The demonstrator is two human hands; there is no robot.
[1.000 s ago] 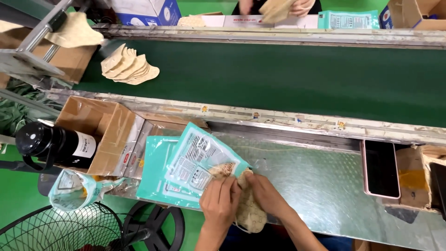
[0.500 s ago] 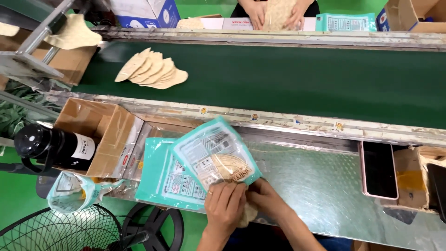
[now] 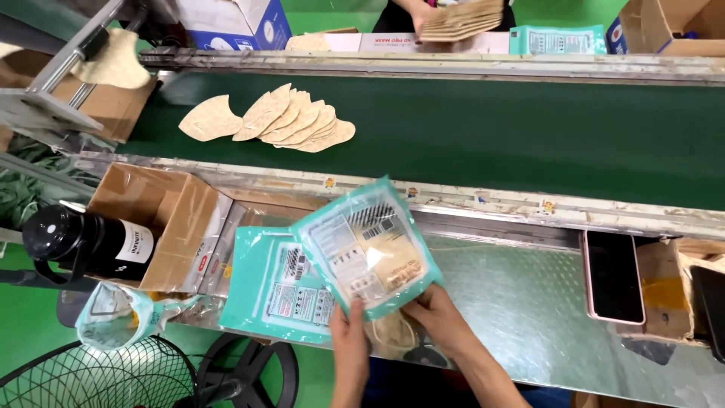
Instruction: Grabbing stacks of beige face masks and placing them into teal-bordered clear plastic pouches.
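Near edge of the metal counter: both hands meet here, low in the middle of the view.
Left hand point(image 3: 349, 336): its fingers pinch the bottom edge of a teal packet point(image 3: 368, 245), with the thumb on top.
Right hand point(image 3: 440, 321): its fingers pinch the bottom right corner of the same packet.
Teal packet: it is held up, tilted, over the near edge of the metal counter point(image 3: 521, 295). It has a clear front, and tan masks show inside it.
Loose tan mask point(image 3: 387, 332): it sits under the packet, between the two hands. I cannot tell which hand holds it.
Second teal packet point(image 3: 276, 291): it lies flat at the near edge of the counter, just left of the held one and partly under it.
Cardboard box point(image 3: 162, 227): it stands open at the left end of the counter.
Black bottle point(image 3: 87, 245): it lies on its side, just left of the box.
Phone point(image 3: 612, 276): it lies flat near the right end of the counter.
Green belt point(image 3: 529, 136): it runs along the far side of the counter.
Fan of tan masks point(image 3: 291, 119): they lie on the left part of the belt.
Far side of the belt: another person's hands hold a stack of tan masks point(image 3: 461, 19).
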